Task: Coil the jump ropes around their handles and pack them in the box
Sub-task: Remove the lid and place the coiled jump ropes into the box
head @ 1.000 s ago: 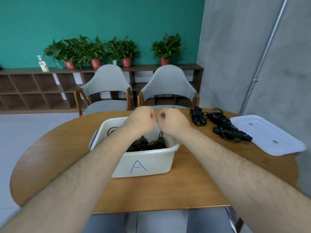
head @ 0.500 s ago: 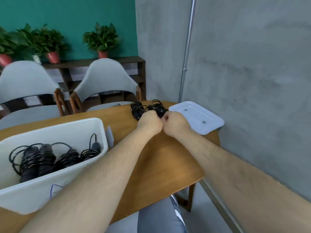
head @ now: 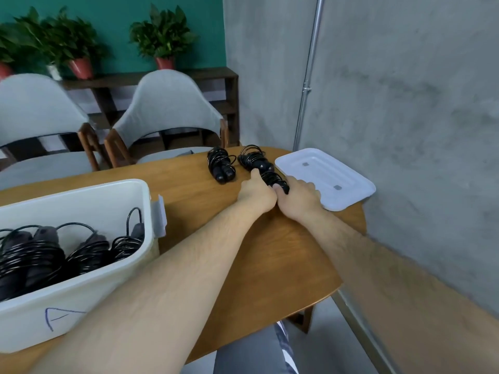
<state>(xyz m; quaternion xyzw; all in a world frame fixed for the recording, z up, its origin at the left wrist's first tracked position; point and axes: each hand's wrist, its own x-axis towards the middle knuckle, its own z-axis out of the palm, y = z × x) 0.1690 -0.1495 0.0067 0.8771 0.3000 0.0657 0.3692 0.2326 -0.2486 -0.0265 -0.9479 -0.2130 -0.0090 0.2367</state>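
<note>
White box (head: 89, 298) near left on counter (head: 270, 252), holding several coiled packed ropes (head: 54, 255). Flat lid (head: 324, 179) far right. Hands together beside lid: left hand (head: 256, 194) and right hand (head: 299, 197) both curled round held rope (head: 274, 179); two coiled loose ropes (head: 221, 166) just beyond

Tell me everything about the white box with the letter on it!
The white box looks like plastic, open on top, with a blue hand-drawn A on its front and a grey clip on its end. It stands upright on the wooden table, at the left, and holds several coiled black jump ropes.
</note>
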